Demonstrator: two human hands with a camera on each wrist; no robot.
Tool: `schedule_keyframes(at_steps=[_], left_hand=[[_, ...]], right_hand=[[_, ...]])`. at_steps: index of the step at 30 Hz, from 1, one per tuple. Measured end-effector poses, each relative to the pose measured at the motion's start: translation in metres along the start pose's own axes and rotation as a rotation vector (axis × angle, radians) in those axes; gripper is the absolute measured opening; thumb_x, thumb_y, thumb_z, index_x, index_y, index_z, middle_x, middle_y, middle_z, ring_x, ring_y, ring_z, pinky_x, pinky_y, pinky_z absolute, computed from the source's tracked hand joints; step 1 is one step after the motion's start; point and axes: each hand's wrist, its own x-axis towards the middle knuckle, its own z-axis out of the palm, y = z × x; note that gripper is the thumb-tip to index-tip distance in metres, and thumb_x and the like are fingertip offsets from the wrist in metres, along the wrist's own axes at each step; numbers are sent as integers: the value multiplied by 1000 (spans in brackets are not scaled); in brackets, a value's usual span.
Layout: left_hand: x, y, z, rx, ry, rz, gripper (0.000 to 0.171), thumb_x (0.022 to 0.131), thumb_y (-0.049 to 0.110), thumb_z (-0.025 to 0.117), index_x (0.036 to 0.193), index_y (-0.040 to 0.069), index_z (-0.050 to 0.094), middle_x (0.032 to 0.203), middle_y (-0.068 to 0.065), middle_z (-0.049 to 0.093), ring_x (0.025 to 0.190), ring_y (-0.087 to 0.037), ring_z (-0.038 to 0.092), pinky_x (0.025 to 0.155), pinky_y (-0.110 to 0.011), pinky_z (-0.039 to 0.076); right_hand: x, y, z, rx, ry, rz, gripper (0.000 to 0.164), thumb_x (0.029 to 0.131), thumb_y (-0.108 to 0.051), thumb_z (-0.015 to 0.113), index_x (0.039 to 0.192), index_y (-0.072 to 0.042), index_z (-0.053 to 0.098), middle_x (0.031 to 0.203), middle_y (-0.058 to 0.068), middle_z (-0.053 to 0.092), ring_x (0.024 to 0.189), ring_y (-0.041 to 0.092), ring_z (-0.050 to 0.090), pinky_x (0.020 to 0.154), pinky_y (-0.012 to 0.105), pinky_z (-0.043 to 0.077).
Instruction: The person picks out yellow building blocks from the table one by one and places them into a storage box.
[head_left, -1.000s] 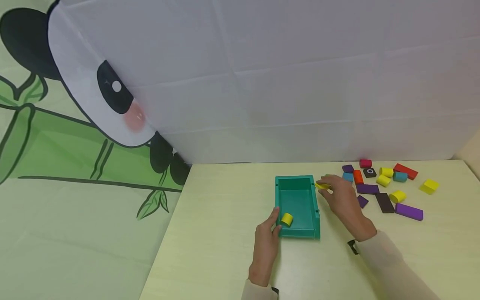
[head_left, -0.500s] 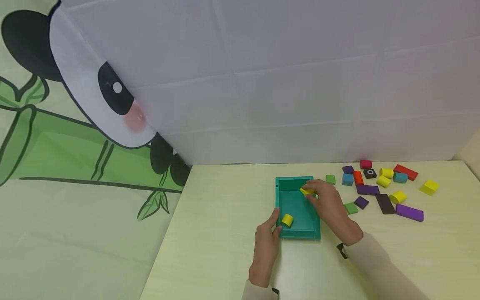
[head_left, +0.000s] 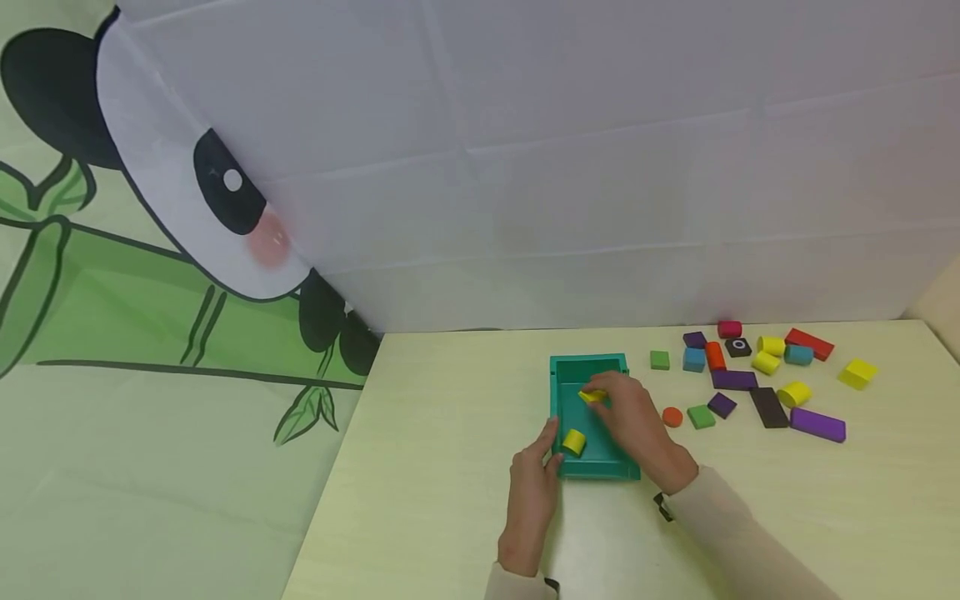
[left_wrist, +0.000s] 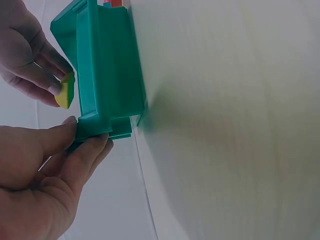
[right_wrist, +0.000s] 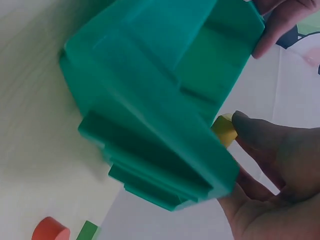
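A teal-green open box (head_left: 600, 469) stands on the table. My left hand (head_left: 531, 492) grips its near left wall, and in the left wrist view the thumb and fingers pinch the rim from both sides. My right hand (head_left: 637, 421) reaches over the right side of the box. Between its thumb and fingertips it holds a small yellow block (left_wrist: 65, 91) with slanted faces, over the box's interior. One yellow cylinder block (head_left: 573, 442) lies inside at the near left corner. In the right wrist view the box wall partly hides the held yellow block (right_wrist: 224, 131).
Right of the box lie an orange round block (head_left: 672, 417), green blocks (head_left: 701, 417), a blue cube (head_left: 694, 359) and several purple, yellow, red and black blocks. A yellow cube (head_left: 858, 374) is farthest right. A pale cloth (head_left: 600, 208) hangs behind the table.
My right hand has carried the yellow block leftward from beside the box's right wall to over its inside, uncovering green and orange blocks. The left hand has stayed at the box wall.
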Motion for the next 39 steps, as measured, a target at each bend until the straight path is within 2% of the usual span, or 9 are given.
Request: schedule_keyframes(at_steps=[6,12,20,32,39], left_hand=[[0,-1,-1,0,6,17,57,85,2,61,135,19,41,135,3,41,118,-7,36,96,-32,39],[-1,-2,-1,8,11,21,57,85,3,61,135,21,41,134,3,42,118,-7,37,96,-31,40],[-1,-2,-3,-12,7,35,56,85,2,60,135,19,40,135,1,41,118,-7,36,96,-31,39],[0,-2,-4,-17,12,19,55,85,2,60,134,19,41,135,-1,43,118,-7,36,96,-31,39],[-1,-1,-3,-21,12,2,56,85,2,60,134,19,41,135,1,42,118,-6,36,97,-31,39]], right_hand=[[0,-2,10,12,-28,36,20,78,-4,70,98,-8,67,106,8,62,104,26,52,89,48,47],[-1,-6,17,14,-31,30,20,78,-4,70,97,-7,67,102,6,63,102,25,53,88,47,48],[-3,-9,27,6,-47,60,19,79,-2,69,97,-5,66,101,8,63,101,27,52,88,48,48],[2,-14,37,-38,-85,124,14,80,-1,65,94,-3,67,98,10,63,84,22,54,71,39,53],[2,-15,45,-69,-136,182,15,83,-2,62,98,-2,65,101,11,62,82,22,52,70,36,54]])
